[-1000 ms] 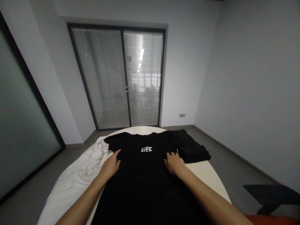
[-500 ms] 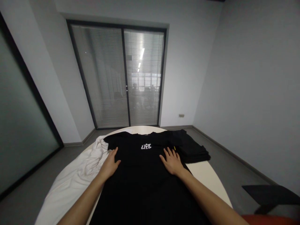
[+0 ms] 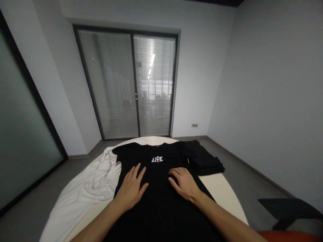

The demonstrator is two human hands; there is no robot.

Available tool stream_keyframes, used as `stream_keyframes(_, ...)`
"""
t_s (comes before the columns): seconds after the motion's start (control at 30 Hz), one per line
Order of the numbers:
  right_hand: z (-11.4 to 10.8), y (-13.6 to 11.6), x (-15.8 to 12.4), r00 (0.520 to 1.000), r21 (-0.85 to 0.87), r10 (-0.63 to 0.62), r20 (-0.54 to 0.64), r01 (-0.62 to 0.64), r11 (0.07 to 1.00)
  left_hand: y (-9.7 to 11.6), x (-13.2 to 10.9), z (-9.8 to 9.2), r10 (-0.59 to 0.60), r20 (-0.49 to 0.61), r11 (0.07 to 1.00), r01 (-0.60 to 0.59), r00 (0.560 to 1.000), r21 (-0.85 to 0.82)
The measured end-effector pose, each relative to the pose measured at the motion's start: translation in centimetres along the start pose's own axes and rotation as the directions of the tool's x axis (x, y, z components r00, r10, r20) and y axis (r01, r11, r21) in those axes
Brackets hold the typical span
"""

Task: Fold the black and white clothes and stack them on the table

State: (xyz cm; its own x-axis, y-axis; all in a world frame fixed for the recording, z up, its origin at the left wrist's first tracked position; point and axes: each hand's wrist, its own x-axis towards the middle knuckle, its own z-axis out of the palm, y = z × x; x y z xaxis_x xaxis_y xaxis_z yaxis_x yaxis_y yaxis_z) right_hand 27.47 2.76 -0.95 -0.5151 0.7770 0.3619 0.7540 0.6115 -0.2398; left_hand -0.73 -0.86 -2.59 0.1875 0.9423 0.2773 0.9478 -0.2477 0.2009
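Left hand [image 3: 131,191] and right hand [image 3: 185,185] have shifted inward over the shirt [image 3: 160,208] — left fingers spread, right loosely curved, thumb apart — consistent with smoothing.

Left hand [image 3: 131,190] and right hand [image 3: 184,183] over spread black T-shirt [image 3: 157,201], white cloth [image 3: 75,193] alongside, pale table [image 3: 223,190]

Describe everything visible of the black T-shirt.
The black T-shirt looks like matte fabric, spread fairly flat on the pale table, neckline at the far end, white lettering upside down nearby. At left, its sleeve meets white cloth; at right, it visually blends into a black stack. The left hand and right hand appear to rest on it.
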Motion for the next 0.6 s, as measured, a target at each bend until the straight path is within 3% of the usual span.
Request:
stream_keyframes(0.07, -0.2, -0.5, -0.4, 0.998, 0.026, -0.052, 0.025, 0.051, 0.998, 1.2, -1.3, 0.6, 0.073, 0.124, 0.996, -0.067, 0.99, -0.056)
stream_keyframes(0.17, -0.6, -1.1, -1.2, 0.984, 0.076, -0.139, 0.111, 0.131, 0.988, 2.1, -3.0, 0.3, 0.086, 0.298, 0.996, -0.072, 0.951, -0.057)
stream_keyframes(0.37, -1.2, -2.0, -2.0, 0.922, 0.159, -0.227, 0.313, 0.185, 0.97, 3.1, -2.8, -3.3, 0.009, 0.516, 0.999, -0.026, 0.857, 0.026)
stream_keyframes(0.47, -1.5, -2.3, -1.3, 0.912, 0.166, -0.207, 0.354, 0.156, 0.974, 3.9, -1.3, -3.7, 0.006, 0.477, 0.999, -0.027, 0.879, 0.037)
stream_keyframes(0.6, -1.1, -2.5, -0.3, 0.922, 0.157, -0.145, 0.359, 0.093, 0.983, 4.4, 0.5, -1.3, -0.003, 0.296, 0.998, -0.015, 0.955, 0.059)
